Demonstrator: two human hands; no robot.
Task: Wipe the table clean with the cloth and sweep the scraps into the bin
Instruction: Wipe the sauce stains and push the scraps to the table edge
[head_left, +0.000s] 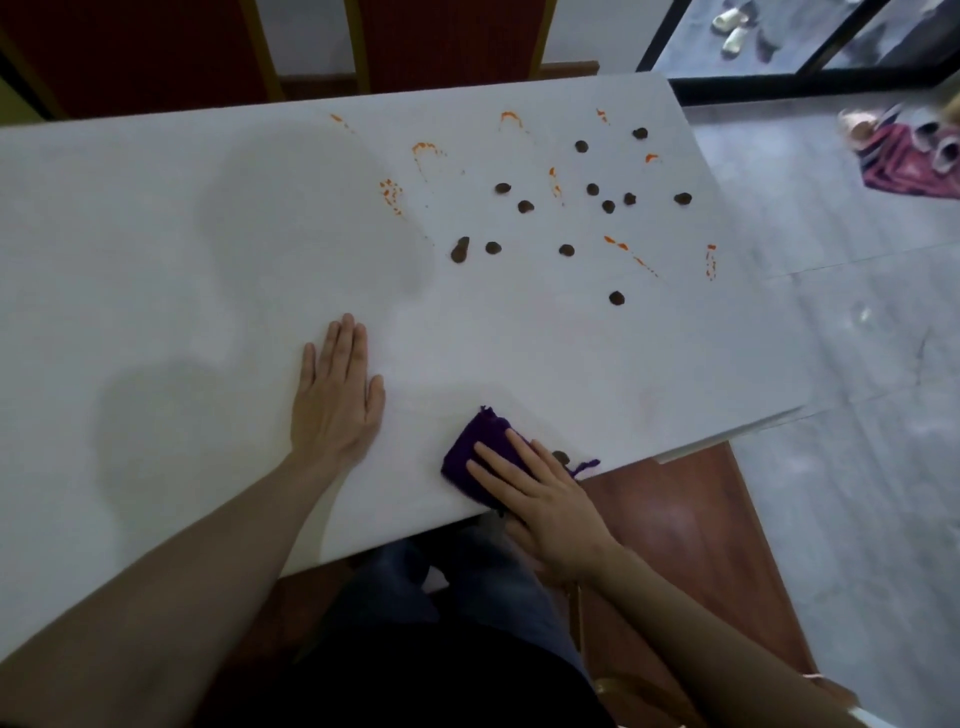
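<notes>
Your purple cloth (475, 449) lies bunched at the table's near edge, under the straight fingers of your right hand (540, 501) — pressed flat, not gripped. It looks soft and knitted, with a loose thread trailing to the right. One dark scrap (561, 457) peeks out just beside your fingers, partly hidden. Your left hand (336, 397) rests flat and spread on the smooth white table (156, 218), holding nothing. Farther out, round dark scraps (592, 188) lie scattered among orange smears (392, 193) — what they are made of is hard to tell.
</notes>
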